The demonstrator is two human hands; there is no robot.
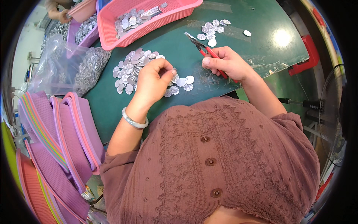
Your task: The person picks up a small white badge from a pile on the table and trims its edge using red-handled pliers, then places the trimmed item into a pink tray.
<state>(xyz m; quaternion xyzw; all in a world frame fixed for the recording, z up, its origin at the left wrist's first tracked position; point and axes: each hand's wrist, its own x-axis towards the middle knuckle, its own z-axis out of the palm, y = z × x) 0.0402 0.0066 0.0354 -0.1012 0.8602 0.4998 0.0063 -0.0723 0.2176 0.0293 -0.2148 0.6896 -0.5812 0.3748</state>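
Observation:
My right hand is closed around red-handled pliers, whose dark jaws point up and left over the table. My left hand pinches a small silver disc between thumb and fingertips; most of it is hidden. Under and behind that hand lies a heap of silver oval discs, some with a raised pattern. Several more loose discs lie just right of my left hand. Farther off, beyond the pliers, a smaller group of discs is spread out, with a single disc to its right.
A pink basket holding discs stands at the far side of the green table. Clear bags of metal links sit to the left, above stacked purple and pink baskets. Another person's hand shows at far left.

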